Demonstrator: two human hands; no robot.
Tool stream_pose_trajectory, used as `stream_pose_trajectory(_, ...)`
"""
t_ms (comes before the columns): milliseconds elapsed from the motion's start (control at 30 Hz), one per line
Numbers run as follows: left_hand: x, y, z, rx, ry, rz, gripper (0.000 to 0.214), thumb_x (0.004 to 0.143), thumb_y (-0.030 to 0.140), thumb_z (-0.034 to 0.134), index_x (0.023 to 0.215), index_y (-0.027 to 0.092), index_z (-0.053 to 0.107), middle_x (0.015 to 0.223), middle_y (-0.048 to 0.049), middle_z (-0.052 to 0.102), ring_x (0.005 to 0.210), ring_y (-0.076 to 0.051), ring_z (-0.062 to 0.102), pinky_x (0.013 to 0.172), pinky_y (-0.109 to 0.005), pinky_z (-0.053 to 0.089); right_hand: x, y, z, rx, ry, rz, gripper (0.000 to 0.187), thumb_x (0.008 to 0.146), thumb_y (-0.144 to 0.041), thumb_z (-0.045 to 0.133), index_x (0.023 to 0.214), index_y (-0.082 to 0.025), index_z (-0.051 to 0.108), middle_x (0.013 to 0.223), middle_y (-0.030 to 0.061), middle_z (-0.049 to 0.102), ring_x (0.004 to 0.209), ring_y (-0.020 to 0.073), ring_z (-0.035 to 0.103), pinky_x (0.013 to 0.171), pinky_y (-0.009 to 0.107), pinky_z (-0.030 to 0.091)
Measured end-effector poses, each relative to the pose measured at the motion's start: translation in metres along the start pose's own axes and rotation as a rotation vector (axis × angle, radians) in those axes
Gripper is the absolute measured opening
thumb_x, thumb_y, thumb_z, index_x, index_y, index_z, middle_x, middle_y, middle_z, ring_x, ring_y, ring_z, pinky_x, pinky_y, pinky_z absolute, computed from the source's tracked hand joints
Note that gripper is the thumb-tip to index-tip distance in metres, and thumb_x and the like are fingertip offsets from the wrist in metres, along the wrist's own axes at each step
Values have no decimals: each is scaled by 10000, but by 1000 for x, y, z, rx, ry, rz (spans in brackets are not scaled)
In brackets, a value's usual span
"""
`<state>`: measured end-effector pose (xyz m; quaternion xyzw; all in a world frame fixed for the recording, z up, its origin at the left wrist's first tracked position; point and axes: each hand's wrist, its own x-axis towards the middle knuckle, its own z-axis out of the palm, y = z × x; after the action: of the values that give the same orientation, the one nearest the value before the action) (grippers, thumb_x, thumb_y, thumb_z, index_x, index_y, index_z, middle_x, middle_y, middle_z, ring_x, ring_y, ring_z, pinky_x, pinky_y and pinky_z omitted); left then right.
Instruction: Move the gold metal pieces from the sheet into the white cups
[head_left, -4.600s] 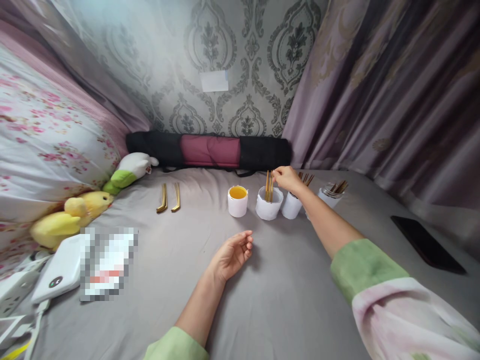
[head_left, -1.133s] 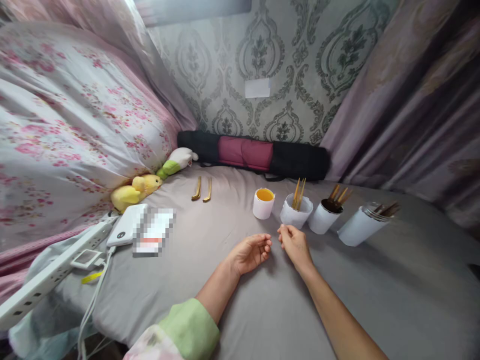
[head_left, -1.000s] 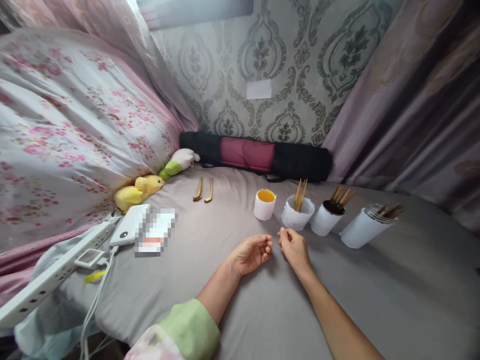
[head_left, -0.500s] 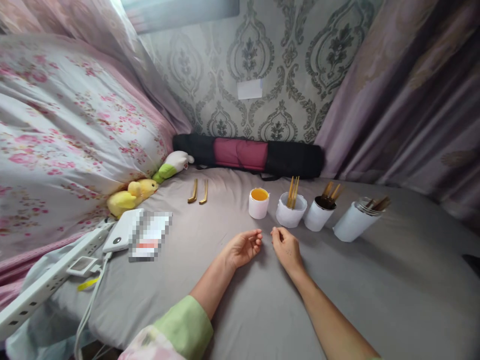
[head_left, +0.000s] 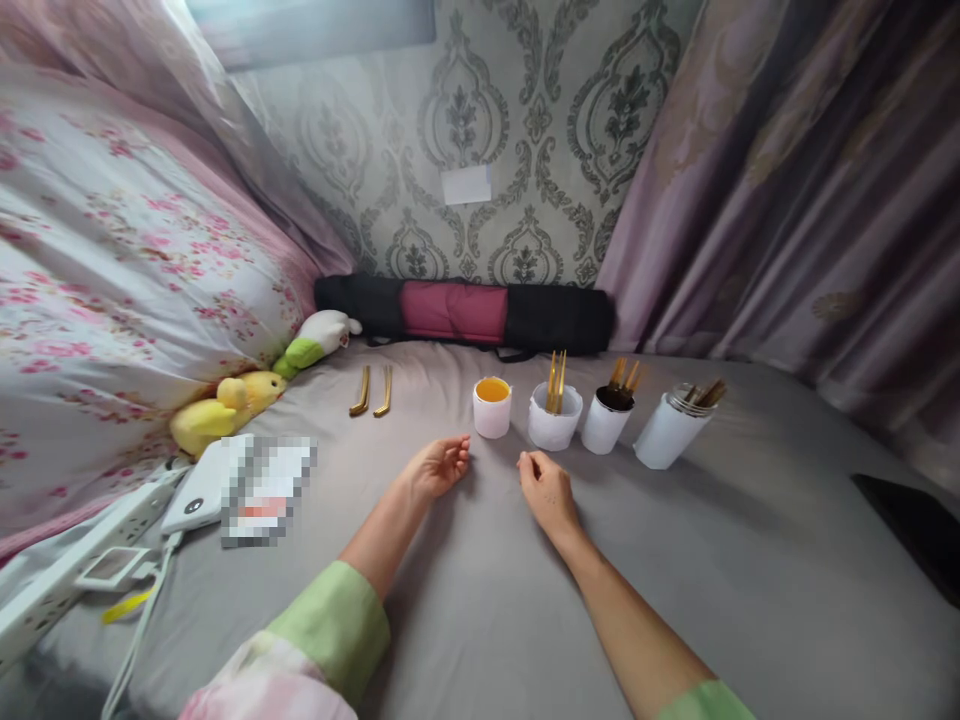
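My left hand (head_left: 441,467) hovers over or rests on the grey sheet, palm turned inward. Its fingers are loosely bent and apart from the palm, with nothing visible in them. To its right, my right hand (head_left: 547,490) is curled closed with its back toward me; no object shows in it. Just beyond the hands stands a white-wrapped cup with a yellow inside (head_left: 492,412). Beside it is a wider white tub (head_left: 553,428) with upright gold sticks. Farther right are a white cup with a dark inside (head_left: 604,428) and a tilted white-wrapped jar (head_left: 667,436), both holding several sticks.
Two bent gold-coloured pieces (head_left: 361,391) lie at the left on the sheet. A white power bank (head_left: 206,487), a power strip (head_left: 82,568) and a yellow plush toy (head_left: 217,415) are further left. A black-and-red long bag (head_left: 454,312) lies along the wall; a flat black object (head_left: 911,530) is at right.
The view has turned to the right, bringing more of the flat black object into sight. My left hand has drawn away from my right hand, leftward. The cups stand as before.
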<state>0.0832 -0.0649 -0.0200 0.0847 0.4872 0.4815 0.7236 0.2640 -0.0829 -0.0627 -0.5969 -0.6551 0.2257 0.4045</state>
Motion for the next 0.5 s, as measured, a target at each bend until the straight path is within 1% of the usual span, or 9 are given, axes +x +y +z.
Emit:
stream_pose_trajectory(233,19,31,-13,154,160,143,78,761,36,492,749,107,521,568,13,510,402,-27,450,371,-123,364,-1,-1,0,-10,6,1,334,843,-372,363,684,-187,590,579,27,602,536,137,519,547,224,337)
stream_pose_trajectory(367,30,46,-26,284,255,249,40,739,73,535,726,109,522,584,0,536,420,-43,474,391,-148,372,-1,-2,-1,-9,4,1,329,840,-362,363,688,-184,594,586,31,607,542,134,519,550,220,335)
stream_pose_trajectory(500,35,59,-40,426,362,361,54,712,108,567,708,122,515,588,1,548,432,-50,480,416,-161,369,-2,-2,-1,-9,1,6,343,844,-375,356,696,-182,598,588,32,607,538,132,514,549,220,337)
